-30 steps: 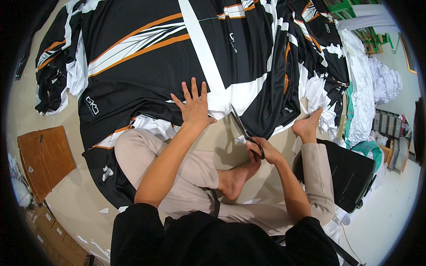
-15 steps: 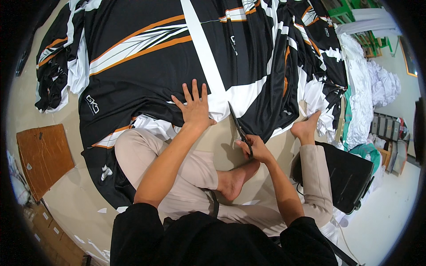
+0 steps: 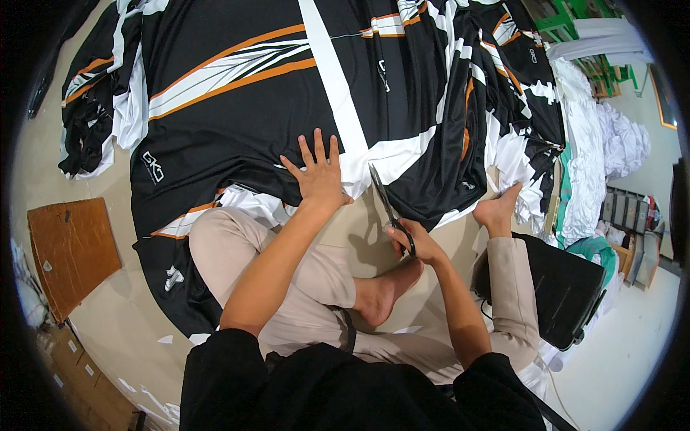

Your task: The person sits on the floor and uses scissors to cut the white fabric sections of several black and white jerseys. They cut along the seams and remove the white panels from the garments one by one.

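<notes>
Head view: fabric [image 3: 230,136] under left hand [image 3: 321,181] (fingers [image 3: 320,146] splayed).

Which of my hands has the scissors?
Your right hand: it grips the black-handled scissors. Your left hand lies spread, without a tool, on the black and white cloth.

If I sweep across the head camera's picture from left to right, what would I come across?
A flat brown board, the left hand spread on black-and-white cloth, the right hand holding scissors, a black case, an orange-edged frame.
</notes>
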Demonstrator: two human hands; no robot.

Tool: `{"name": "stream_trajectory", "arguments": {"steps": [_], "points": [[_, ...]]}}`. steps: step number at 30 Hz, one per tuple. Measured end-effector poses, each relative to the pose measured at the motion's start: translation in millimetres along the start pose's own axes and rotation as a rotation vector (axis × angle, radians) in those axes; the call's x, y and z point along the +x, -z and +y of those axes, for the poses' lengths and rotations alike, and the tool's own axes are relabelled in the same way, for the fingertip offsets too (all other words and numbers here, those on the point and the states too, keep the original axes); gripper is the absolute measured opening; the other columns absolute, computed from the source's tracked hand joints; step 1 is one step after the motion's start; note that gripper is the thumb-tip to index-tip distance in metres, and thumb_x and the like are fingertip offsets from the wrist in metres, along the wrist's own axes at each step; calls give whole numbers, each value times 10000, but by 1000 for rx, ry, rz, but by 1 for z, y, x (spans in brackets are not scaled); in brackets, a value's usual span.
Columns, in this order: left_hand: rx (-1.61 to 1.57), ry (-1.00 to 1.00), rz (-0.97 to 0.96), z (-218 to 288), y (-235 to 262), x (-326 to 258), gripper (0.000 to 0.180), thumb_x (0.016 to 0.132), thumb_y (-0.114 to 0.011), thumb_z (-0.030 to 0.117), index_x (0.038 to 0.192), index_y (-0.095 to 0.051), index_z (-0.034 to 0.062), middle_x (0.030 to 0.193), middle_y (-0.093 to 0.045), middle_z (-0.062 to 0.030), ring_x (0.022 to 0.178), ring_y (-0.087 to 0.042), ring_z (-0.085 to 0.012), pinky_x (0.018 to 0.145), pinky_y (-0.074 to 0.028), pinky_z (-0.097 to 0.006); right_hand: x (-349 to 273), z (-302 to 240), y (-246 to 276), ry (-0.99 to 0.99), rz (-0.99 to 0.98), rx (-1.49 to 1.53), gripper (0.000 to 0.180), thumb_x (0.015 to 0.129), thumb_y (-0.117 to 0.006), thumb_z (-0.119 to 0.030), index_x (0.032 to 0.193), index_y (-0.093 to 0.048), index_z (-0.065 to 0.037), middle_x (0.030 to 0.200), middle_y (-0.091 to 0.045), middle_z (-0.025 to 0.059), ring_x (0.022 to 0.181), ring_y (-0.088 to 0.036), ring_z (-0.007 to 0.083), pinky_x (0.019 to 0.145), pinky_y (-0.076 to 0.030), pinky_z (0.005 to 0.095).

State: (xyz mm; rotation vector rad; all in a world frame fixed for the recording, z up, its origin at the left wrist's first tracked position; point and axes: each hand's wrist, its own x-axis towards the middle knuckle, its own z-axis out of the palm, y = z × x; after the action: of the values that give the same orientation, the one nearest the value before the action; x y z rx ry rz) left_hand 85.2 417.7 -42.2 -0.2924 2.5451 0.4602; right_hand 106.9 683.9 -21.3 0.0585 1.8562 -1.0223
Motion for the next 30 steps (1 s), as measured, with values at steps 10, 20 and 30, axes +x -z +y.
{"name": "stream_trajectory", "arguments": {"steps": [10, 20, 30], "points": [[17, -7, -16, -2, 5, -1, 1498, 479, -979, 468, 1627, -91, 97, 1682, 30, -228, 1522, 28, -521, 1060, -109, -848, 32, -9, -16, 54, 79, 195, 553, 919, -673, -567, 776, -558, -45, 597, -549, 31, 528, -556, 132, 511, -418, 292], [10, 9, -36, -2, 6, -1, 1502, 474, -985, 454, 1630, -91, 106, 1685, 45, -221, 1523, 38, -518, 1061, -103, -849, 31, -8, -33, 60, 199, 95, 555, 907, -706, -562, 778, -566, -41, 573, -554, 31, 470, -544, 114, 446, -401, 274], [15, 10, -19, -2, 5, -1, 1511, 458, -988, 466, 1630, -102, 110, 1688, 29, -212, 1526, 7, -512, 1069, -122, -840, 47, -25, -13, 50, 161, 41, 564, 904, -707, -545, 738, -571, -24, 546, -538, 51, 474, -553, 149, 466, -419, 309]]}}
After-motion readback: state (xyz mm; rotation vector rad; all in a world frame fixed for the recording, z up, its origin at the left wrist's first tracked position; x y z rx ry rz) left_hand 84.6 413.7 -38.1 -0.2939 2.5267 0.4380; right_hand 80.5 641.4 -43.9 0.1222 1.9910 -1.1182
